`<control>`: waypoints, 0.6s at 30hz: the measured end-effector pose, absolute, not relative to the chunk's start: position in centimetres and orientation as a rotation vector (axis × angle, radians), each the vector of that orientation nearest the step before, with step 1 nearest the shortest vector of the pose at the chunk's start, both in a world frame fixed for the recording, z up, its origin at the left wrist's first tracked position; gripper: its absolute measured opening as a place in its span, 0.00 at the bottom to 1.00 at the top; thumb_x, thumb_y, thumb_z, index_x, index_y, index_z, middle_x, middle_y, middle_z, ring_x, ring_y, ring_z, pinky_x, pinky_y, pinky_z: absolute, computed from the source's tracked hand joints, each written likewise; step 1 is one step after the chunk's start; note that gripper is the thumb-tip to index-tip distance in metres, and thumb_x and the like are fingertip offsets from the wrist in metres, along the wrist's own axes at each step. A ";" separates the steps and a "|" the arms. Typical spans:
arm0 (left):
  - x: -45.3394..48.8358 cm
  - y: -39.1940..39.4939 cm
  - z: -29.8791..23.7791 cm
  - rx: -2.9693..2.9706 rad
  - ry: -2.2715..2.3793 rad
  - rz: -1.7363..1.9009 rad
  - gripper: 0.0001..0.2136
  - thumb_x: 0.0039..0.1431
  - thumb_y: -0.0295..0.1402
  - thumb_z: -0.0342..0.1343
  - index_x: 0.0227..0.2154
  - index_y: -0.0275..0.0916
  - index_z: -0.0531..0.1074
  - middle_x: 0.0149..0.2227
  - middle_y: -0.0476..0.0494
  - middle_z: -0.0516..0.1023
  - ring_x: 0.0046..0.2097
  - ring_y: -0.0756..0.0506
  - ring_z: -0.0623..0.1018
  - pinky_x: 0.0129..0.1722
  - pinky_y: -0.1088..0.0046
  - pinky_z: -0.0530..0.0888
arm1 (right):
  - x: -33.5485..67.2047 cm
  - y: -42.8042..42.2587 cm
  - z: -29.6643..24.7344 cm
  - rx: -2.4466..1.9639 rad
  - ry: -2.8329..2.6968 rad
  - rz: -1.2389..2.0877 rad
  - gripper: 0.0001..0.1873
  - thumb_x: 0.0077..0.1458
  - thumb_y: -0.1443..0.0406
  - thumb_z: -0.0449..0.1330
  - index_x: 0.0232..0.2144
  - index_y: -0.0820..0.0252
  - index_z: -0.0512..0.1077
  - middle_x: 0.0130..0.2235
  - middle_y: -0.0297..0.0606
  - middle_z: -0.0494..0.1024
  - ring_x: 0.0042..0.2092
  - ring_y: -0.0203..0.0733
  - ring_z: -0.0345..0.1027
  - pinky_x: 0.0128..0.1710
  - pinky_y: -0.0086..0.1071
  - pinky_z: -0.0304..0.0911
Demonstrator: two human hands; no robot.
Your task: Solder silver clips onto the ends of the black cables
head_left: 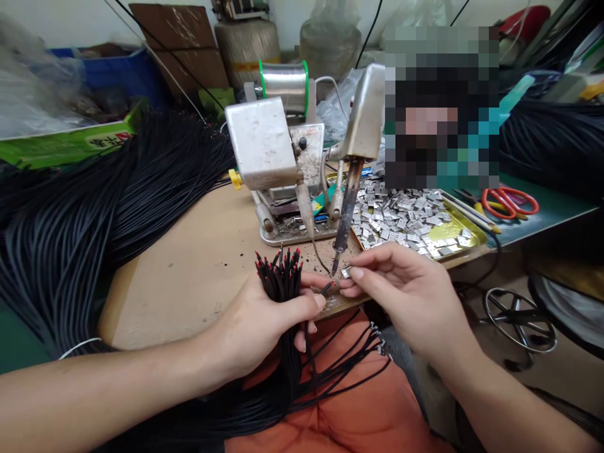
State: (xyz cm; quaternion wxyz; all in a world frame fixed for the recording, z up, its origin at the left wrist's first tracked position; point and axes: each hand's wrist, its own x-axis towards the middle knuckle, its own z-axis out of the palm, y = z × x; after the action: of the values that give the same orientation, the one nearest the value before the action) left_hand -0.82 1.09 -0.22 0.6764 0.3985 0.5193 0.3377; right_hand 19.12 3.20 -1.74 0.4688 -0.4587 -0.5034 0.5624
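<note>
Left hand - fingers clamped round a bundle of thin black cables with red tips, one cable end poking out toward the right. Right hand comes in from lower right, fingers pinched on a small silver metal clip, just beside the tip of a scorched dark soldering iron. Both hands sit at the near edge of the tan worktop, over an orange-clothed lap. Tray of silver clips lies behind the iron - grey metal soldering stand to its left, black cable heap further left.
</note>
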 end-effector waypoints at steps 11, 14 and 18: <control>-0.5 1.4 -0.2 0.884 1.199 0.831 0.11 0.56 0.33 0.65 0.41 0.35 0.79 0.23 0.50 0.76 0.21 0.53 0.72 0.18 0.80 0.73 | 18.1 3.3 -2.9 -1.024 -1.104 1.544 0.14 0.50 0.62 0.73 0.35 0.60 0.73 0.30 0.35 0.82 0.32 0.41 0.82 0.38 0.34 0.79; -0.5 1.4 -0.3 0.881 1.227 0.841 0.10 0.56 0.33 0.65 0.40 0.35 0.79 0.22 0.50 0.75 0.21 0.52 0.73 0.17 0.80 0.73 | 18.0 3.3 -3.0 -1.018 -1.099 1.539 0.15 0.50 0.61 0.73 0.36 0.59 0.73 0.31 0.36 0.83 0.32 0.43 0.82 0.38 0.36 0.80; -0.6 1.4 -0.3 0.883 1.203 0.862 0.09 0.56 0.32 0.65 0.39 0.36 0.78 0.22 0.50 0.75 0.22 0.51 0.74 0.17 0.80 0.74 | 17.8 3.2 -3.1 -1.017 -1.073 1.532 0.15 0.49 0.63 0.74 0.36 0.59 0.74 0.31 0.37 0.84 0.33 0.43 0.82 0.39 0.35 0.80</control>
State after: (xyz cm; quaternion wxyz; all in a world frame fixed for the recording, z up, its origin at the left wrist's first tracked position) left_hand -0.65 1.44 -0.34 0.6513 0.3887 0.5297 0.3797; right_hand 17.78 3.23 -3.06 0.4850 -0.4179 -0.4409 0.6291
